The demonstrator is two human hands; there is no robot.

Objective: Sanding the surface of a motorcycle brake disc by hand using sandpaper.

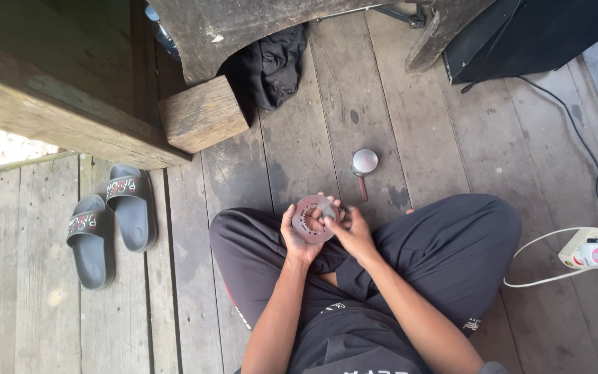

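The left hand [297, 235] holds a round, flat, reddish-brown metal disc with holes [315, 218] by its left edge, face up. The right hand [351, 232] comes from the right, its fingers [331, 213] pinching something small and grey against the disc's right side. Both hands are equally near.

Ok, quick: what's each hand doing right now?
Left hand: closed around the round reddish-brown disc, holding it up over the lap.
Right hand: fingers pinched on a small grey piece against the disc's face.

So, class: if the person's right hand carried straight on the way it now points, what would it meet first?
The right hand points up-left and already touches the round reddish disc held by the left hand. The disc comes first, though depth is hard to judge.
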